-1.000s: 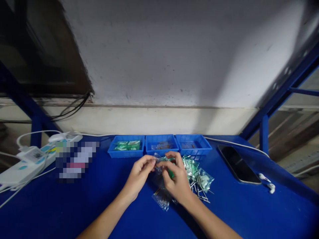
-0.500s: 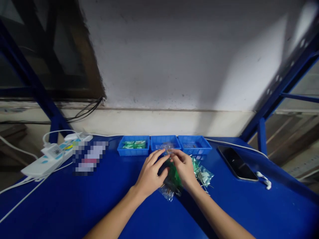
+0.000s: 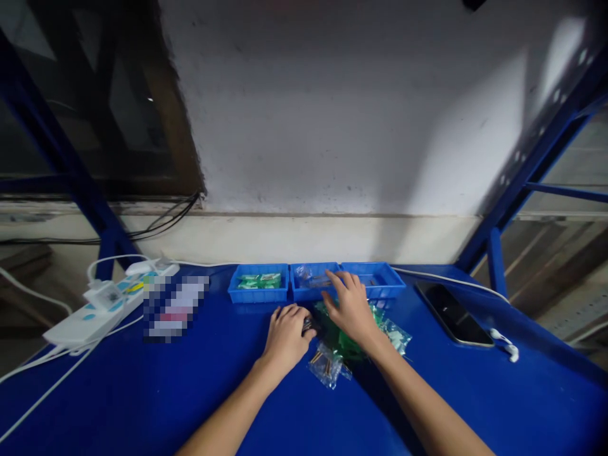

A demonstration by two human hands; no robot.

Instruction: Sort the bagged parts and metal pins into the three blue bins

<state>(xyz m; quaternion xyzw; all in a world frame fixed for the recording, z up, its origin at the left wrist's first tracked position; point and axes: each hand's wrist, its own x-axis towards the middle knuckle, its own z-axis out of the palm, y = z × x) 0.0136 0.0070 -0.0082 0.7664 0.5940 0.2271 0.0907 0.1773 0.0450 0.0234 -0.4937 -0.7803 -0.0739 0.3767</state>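
Head view shows us 3 blue bins side by side along the far edge of the blue table (image 3: 190, 392). As for what is done, we see green packets (image 3: 259, 280) lying in the left bin (image 3: 259, 296), clear packets (image 3: 316, 280) in the middle bin (image 3: 304, 294), and a little something too faint to identify in the right bin (image 3: 387, 292).

Left outside the bins is a loose heap of green packets (image 3: 346, 347), between the bins and the table's near edge, partly hidden by our right arm. Beside it, toward the near edge, we see 1 clear packet with brass-coloured pins (image 3: 327, 365). We judge the work to be only partway along.

Our left hand (image 3: 286, 332) rests left of the heap, fingers curled around a small dark glossy item (image 3: 308, 324); we cannot tell how firmly they grip it. Our right hand (image 3: 351, 306) is above the heap, fingers loosely spread and reaching over the middle bin, with nothing visibly held.

Toward the table's right edge lie a phone (image 3: 453, 313) and 2 earbuds (image 3: 512, 353).
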